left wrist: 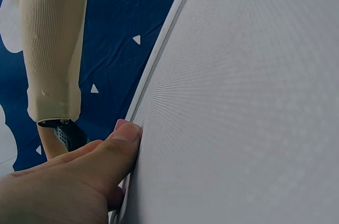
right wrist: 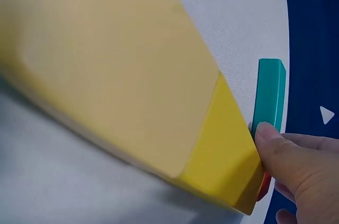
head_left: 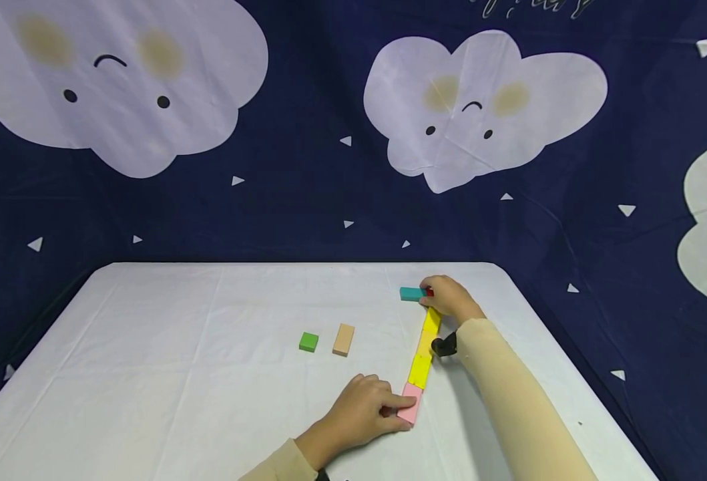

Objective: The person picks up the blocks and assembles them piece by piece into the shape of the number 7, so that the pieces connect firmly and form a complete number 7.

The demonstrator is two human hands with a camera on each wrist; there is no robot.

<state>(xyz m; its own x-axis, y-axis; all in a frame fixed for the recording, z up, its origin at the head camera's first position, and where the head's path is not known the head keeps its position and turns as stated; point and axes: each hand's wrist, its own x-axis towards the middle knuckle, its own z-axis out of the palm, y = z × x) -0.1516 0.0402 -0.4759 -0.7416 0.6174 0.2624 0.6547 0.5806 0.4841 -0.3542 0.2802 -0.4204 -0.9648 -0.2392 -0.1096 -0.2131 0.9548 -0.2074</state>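
Observation:
A line of blocks runs away from me on the white table: a pink block (head_left: 409,409) nearest, then yellow blocks (head_left: 419,371) end to end. My left hand (head_left: 362,411) pinches the pink block at its near end; in the left wrist view that hand (left wrist: 79,181) hides most of it. At the far end, my right hand (head_left: 449,298) holds a red block (head_left: 430,292), which my fingers largely cover. The teal block (head_left: 412,294) lies left of the red one, crosswise to the line. In the right wrist view my thumb (right wrist: 270,134) touches near where teal and red meet.
Left of the line lie a green block (head_left: 308,342) and a light wooden block (head_left: 343,340), apart from each other. The white table (head_left: 149,387) ends at a dark blue cloth (head_left: 305,214) with clouds printed on it.

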